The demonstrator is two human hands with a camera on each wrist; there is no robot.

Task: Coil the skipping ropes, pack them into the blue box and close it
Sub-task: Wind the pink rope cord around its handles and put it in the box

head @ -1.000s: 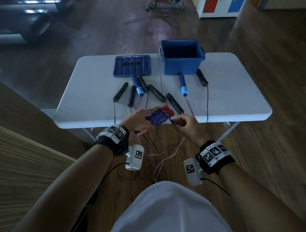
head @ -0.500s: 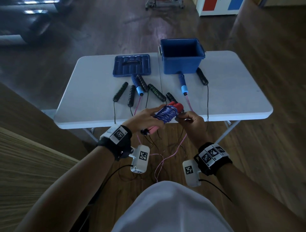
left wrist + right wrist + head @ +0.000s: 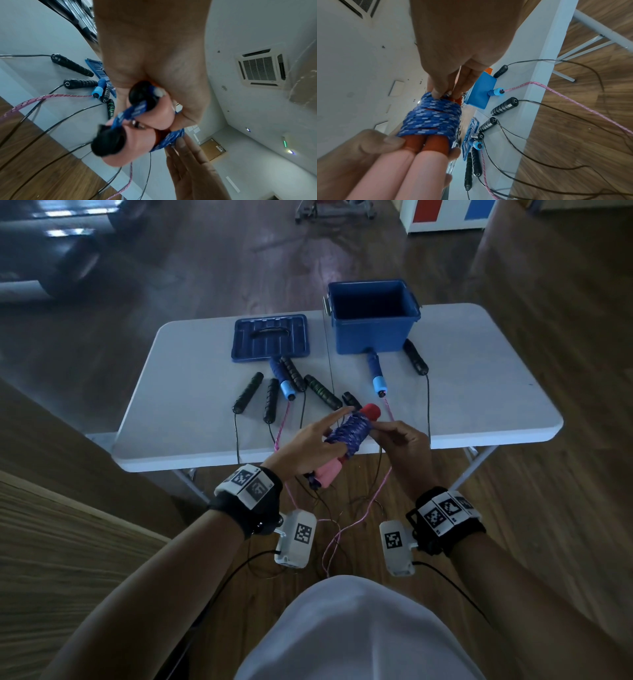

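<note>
Blue skipping rope [image 3: 431, 119] coiled round two pink-and-red handles [image 3: 412, 162]. Left hand [image 3: 301, 446] grips handles below coil; right fingers [image 3: 436, 89] pinch its far end.

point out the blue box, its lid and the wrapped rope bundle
blue box [image 3: 371, 337]: head view, front wall.
lid [image 3: 270, 337]: head view, ribbed top by its handle.
wrapped rope bundle [image 3: 435, 117]: right wrist view, blue cord wound round the red handles.
</note>
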